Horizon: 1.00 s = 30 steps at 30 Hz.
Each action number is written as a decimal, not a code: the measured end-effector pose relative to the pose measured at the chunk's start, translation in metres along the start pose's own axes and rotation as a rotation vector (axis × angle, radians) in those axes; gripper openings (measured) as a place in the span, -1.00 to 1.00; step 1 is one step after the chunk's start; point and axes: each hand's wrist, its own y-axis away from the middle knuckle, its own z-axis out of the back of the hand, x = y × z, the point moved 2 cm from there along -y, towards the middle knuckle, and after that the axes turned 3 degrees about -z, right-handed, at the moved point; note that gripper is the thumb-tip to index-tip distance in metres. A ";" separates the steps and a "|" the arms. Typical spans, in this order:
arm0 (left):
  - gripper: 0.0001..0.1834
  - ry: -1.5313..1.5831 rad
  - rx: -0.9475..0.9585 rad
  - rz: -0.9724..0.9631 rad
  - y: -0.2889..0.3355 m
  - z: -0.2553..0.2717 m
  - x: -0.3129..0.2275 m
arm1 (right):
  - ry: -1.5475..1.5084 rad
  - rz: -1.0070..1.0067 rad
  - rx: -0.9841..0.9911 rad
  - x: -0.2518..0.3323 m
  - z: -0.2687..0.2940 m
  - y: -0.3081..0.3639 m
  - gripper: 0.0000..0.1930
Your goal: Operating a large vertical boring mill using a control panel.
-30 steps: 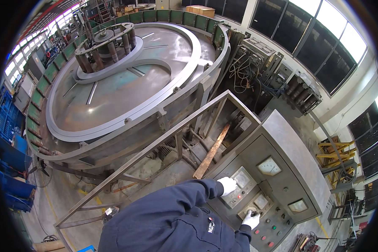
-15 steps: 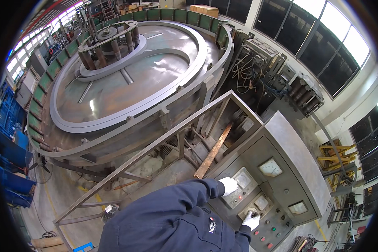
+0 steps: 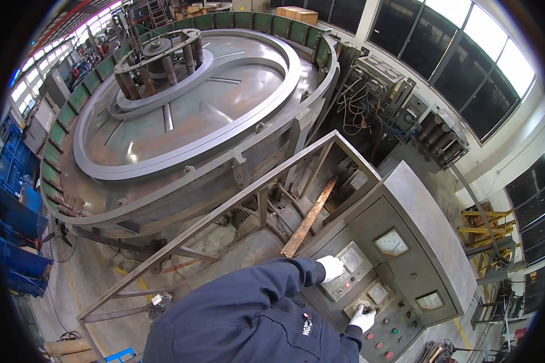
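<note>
Both of my hands wear white gloves and reach to a grey sloping control console [image 3: 427, 227]. My right hand [image 3: 363, 318] pinches a round knob [image 3: 361, 304] on the lower meter unit [image 3: 378, 293]. At the left edge of the upper meter unit [image 3: 352, 260], my left hand [image 3: 330, 268] is closed, its fingertips hidden against the panel. A red light [image 3: 346, 285] glows below that unit's dial. Beyond the console stands a large round metal turntable [image 3: 181, 130], bearing a wide steel ring [image 3: 224, 145] and an upright cage of rollers [image 3: 157, 66].
An angled metal frame [image 3: 224, 221] stands between me and the turntable's rim wall [image 3: 266, 160]. A wooden plank [image 3: 309, 218] leans beside the console. Cables hang from machinery [image 3: 354, 100] near the windows. Yellow stands [image 3: 484, 230] are at the right, blue racks [image 3: 18, 242] at the left.
The turntable has rotated, shifting its slots and the off-centre steel ring. Both hands stay at the same spots on the console.
</note>
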 end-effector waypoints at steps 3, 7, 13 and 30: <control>-0.71 -0.010 -0.005 -0.009 -0.002 -0.005 0.002 | -0.029 -0.007 0.022 -0.015 -0.012 -0.006 -0.59; -0.73 -0.001 -0.059 0.001 -0.002 -0.013 0.007 | -0.016 0.016 0.001 -0.023 -0.022 -0.010 -0.62; -0.73 0.020 -0.018 0.019 -0.001 0.001 -0.001 | 0.015 -0.017 0.020 -0.024 -0.020 -0.009 -0.52; -0.74 -0.034 -0.006 0.006 -0.003 -0.007 0.002 | -0.060 -0.057 0.059 -0.024 -0.021 -0.009 -0.54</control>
